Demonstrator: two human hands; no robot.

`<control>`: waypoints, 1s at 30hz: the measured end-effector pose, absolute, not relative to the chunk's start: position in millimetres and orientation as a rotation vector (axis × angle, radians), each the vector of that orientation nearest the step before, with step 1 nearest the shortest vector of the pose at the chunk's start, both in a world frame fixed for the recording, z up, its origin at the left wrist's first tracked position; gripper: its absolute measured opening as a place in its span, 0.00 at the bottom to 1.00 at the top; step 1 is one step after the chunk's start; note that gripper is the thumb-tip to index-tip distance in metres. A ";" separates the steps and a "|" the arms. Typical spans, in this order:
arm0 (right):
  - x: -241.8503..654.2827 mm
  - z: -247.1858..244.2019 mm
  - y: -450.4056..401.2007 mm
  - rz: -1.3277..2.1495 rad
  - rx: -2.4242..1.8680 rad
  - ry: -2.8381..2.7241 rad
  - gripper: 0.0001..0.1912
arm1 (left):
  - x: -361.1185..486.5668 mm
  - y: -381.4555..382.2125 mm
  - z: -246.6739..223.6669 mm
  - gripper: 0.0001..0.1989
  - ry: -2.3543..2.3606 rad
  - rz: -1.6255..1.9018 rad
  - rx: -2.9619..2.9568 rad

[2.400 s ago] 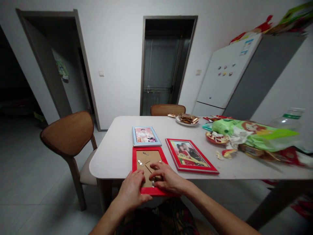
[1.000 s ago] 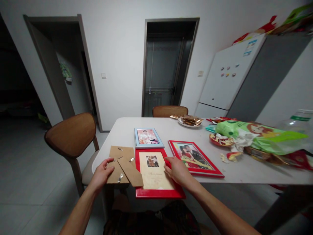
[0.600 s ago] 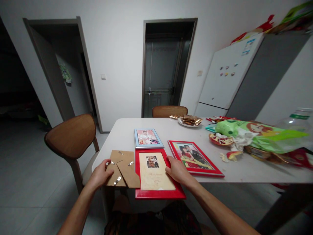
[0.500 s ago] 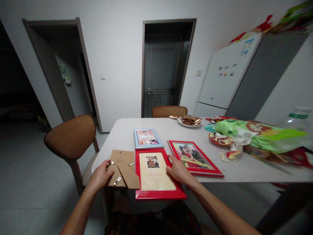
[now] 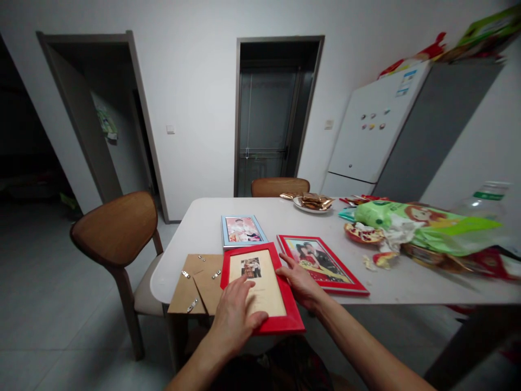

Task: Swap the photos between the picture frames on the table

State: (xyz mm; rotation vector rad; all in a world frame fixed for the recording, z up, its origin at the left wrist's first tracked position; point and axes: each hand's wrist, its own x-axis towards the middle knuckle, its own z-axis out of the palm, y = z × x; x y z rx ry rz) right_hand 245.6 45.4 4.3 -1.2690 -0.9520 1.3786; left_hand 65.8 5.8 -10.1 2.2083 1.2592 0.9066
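Note:
A red picture frame (image 5: pixel 290 296) lies at the table's near edge, slightly turned, with a cream insert and a small photo showing. My left hand (image 5: pixel 234 315) reaches over its lower left part, fingers stretched out and thumb apart. At the frame's right side, my right hand (image 5: pixel 303 282) holds the border, its underside fingers hidden. To the left is a brown backing board (image 5: pixel 207 296) with metal clips and a cut flap, partly covered by the frame. A light blue picture frame (image 5: pixel 244 231) lies just behind, and a second red picture frame (image 5: pixel 323 265) to the right.
On the white table (image 5: pixel 187 233) stands a plate (image 5: pixel 299 206) of wrapped snacks. Further right are an opened pomegranate (image 5: pixel 363 233), peel pieces (image 5: pixel 382 260), a green bag (image 5: pixel 439 222) and a clear plastic bottle (image 5: pixel 484 201). A wooden chair (image 5: pixel 118 228) stands left.
My left hand has left the backing board and moved right over the red frame. That frame has turned slightly, and my right hand stays at its right border.

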 end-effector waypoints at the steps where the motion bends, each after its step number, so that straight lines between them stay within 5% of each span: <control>1: 244.7 6.3 45.1 1.382 -1.264 -0.946 0.38 | 68.9 5.8 -7.3 0.27 1.232 0.907 2.211; 13: 240.6 24.6 49.1 1.254 -1.261 -1.107 0.39 | 73.6 -3.2 14.6 0.20 1.165 1.224 2.396; 18: 258.9 5.7 58.5 0.709 -1.734 -1.527 0.30 | 33.8 -0.9 23.6 0.23 1.539 1.428 1.938; 23: 264.7 -14.1 62.7 0.231 -1.930 -1.819 0.22 | -9.1 6.8 5.3 0.22 1.696 1.312 1.747; 30: 260.3 -22.5 62.9 0.026 -1.981 -2.014 0.15 | -25.0 7.9 -20.2 0.20 1.860 0.909 1.835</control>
